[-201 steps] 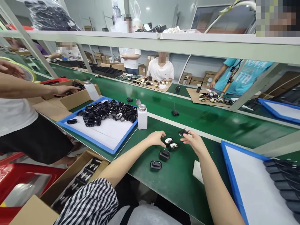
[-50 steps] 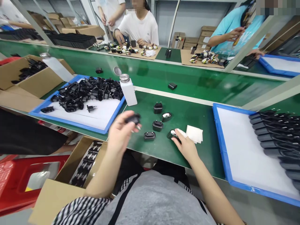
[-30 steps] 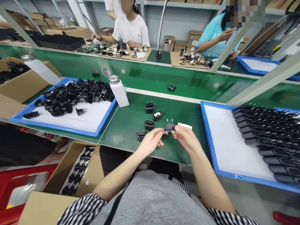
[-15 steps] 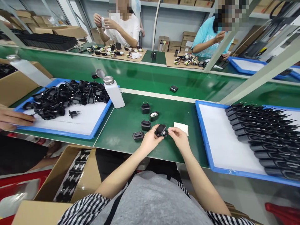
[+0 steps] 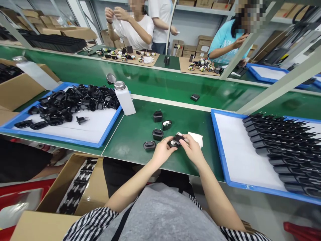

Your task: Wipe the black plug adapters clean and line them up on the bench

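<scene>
Between my two hands are the two parts of a black plug adapter. My left hand (image 5: 163, 150) is closed around the open adapter housing (image 5: 173, 144), where pale parts show inside. Pinched in my right hand (image 5: 192, 149) is a dark cover (image 5: 178, 137), tilted just above the housing and close to it; whether they touch I cannot tell. Left of my hands stand several black adapters, among them a pronged one (image 5: 157, 134) and one with its white inside exposed (image 5: 167, 125). A folded white cloth or paper (image 5: 197, 138) lies beside my right hand.
On the left, a blue-rimmed tray (image 5: 101, 142) holds a heap of black plug parts, with a white pump bottle (image 5: 125, 100) at its corner. Another blue tray (image 5: 225, 174) on the right carries rows of adapters. A lone black piece (image 5: 195, 97) lies behind the white strip. Co-workers sit opposite.
My right hand has moved in over the housing and now grips the cover, tilted off it. The neighbouring person's hand at the left tray has gone out of view.
</scene>
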{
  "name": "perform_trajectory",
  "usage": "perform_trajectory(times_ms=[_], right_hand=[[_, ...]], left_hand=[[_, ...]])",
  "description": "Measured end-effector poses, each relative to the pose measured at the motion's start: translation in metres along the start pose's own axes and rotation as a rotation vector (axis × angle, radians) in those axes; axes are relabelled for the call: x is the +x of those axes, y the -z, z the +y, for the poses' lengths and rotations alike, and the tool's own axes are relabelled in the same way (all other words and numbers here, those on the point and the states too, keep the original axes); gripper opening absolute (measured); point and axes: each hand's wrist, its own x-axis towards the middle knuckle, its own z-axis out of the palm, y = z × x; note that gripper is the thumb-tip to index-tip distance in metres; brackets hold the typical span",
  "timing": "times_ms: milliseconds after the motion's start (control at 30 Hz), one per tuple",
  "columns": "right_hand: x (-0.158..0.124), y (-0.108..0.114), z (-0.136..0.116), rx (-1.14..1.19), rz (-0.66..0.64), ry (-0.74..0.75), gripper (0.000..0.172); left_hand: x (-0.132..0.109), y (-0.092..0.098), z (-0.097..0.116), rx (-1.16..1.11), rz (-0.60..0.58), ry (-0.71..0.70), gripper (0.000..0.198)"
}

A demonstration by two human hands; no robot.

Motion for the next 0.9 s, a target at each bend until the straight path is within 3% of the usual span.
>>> perform_trajectory(times_ms=[167, 433, 800, 900], right_hand=[[-0.001, -0.003, 0.014, 0.084, -0.066, 0.12, 0.02], [-0.01, -0.008, 0.017, -0.049, 0.038, 0.136, 0.023], [-0.007, 0.007, 0.014, -0.236, -0.154, 0.138, 0.025], [0.001, 0.014, 0.006, -0.308, -0.251, 0.137, 0.03]], left_hand=[[0.002, 0.003, -0.001, -0.096, -0.04, 0.026, 0.041], [0.0, 0.001, -0.007, -0.132, -0.066, 0.003, 0.04], [-0.004, 0.004, -0.002, 0.022, -0.102, -0.042, 0.04], [-0.004, 0.011, 0.006, 0.172, -0.136, -0.135, 0.04]])
